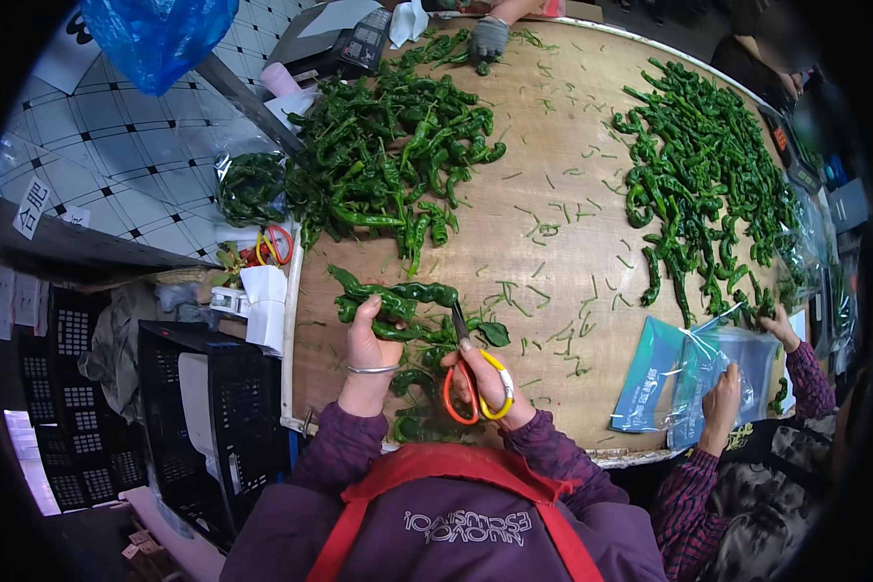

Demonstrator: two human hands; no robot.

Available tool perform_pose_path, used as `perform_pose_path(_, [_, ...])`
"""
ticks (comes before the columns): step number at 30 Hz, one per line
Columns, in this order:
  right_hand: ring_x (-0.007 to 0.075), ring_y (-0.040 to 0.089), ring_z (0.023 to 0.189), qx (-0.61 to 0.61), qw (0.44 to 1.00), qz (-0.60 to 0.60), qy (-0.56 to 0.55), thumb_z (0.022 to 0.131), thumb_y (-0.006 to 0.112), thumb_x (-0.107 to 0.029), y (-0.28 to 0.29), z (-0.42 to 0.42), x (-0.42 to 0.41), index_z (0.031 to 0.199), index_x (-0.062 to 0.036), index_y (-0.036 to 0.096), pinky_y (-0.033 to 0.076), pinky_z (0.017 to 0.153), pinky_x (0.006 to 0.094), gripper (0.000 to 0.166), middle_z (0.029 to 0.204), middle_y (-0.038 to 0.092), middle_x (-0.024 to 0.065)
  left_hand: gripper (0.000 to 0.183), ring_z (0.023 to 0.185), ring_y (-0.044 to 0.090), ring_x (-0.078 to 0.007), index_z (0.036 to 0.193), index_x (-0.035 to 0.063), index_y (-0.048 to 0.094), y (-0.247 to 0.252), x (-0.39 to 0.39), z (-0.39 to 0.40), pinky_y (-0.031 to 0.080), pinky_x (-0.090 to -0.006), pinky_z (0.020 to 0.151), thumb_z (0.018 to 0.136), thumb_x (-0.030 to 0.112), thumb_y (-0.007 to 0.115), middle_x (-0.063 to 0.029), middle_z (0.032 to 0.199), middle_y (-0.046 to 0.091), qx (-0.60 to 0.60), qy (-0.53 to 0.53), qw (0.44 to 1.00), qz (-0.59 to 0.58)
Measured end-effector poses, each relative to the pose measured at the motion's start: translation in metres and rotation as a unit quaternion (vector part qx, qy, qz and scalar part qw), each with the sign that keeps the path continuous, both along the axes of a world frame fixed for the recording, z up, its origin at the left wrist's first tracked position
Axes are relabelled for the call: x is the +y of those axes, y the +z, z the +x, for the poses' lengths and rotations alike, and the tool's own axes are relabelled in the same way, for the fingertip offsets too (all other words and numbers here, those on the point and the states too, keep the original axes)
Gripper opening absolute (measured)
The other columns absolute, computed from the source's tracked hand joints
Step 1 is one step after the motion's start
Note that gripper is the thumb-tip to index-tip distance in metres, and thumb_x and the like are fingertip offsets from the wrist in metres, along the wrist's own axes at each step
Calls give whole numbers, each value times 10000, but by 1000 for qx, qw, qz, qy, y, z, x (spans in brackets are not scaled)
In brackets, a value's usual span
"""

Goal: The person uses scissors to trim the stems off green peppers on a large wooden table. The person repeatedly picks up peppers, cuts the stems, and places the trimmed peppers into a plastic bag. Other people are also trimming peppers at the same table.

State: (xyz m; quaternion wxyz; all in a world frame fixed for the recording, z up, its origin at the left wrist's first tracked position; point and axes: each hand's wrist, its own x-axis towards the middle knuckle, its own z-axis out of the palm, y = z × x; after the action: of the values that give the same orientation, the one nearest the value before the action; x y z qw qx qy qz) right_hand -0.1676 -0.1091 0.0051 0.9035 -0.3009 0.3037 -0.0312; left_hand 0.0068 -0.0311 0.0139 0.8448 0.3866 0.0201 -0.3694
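Observation:
My left hand [369,342], with a metal bangle at the wrist, holds several long green peppers [364,295] over the near left part of a wooden table. In my right hand [484,378] is a pair of scissors [508,385] with one red and one yellow handle loop. Its blades point up and away, their tips against the end of one held pepper [429,292]. More green peppers [409,382] and a leaf [493,334] lie below and beside my hands. Cut green stems [509,295] are scattered on the tabletop.
A large pepper heap [385,138] lies beyond my hands, another [698,167] at the right. A gloved hand [489,38] works at the far edge. At the right, another person's hand [724,400] is at clear plastic bags [742,364]. Black crates [211,429] stand left of the table.

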Motion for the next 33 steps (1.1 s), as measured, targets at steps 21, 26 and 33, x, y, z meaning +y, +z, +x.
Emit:
perform_pose_path(21, [97, 415, 400, 23, 993, 69, -96, 971, 460, -369, -65, -45, 1, 932, -6, 577, 338, 376, 218, 383, 522, 457, -5, 956, 1307, 363, -307, 1439, 58, 223, 60, -202, 4, 295, -416, 1089, 659, 238, 746, -188, 1456, 291, -648, -362, 666, 71])
perform_pose_path(26, [99, 425, 407, 49, 988, 78, -125, 969, 466, -322, -78, -70, -11, 926, 13, 578, 347, 381, 222, 355, 529, 472, 1, 1096, 1380, 188, -357, 1465, 109, 163, 23, -129, 120, 192, -547, 1101, 585, 278, 795, -195, 1478, 220, -682, -383, 314, 538])
perform_pose_path(33, [99, 473, 425, 71, 996, 14, -52, 962, 489, -252, -63, -42, -8, 885, 30, 614, 374, 411, 225, 317, 532, 517, 11, 1028, 1314, 280, -377, 1453, 145, 209, -25, -98, 198, 293, -511, 1026, 593, 213, 768, -196, 1415, 299, -696, -258, 311, 593])
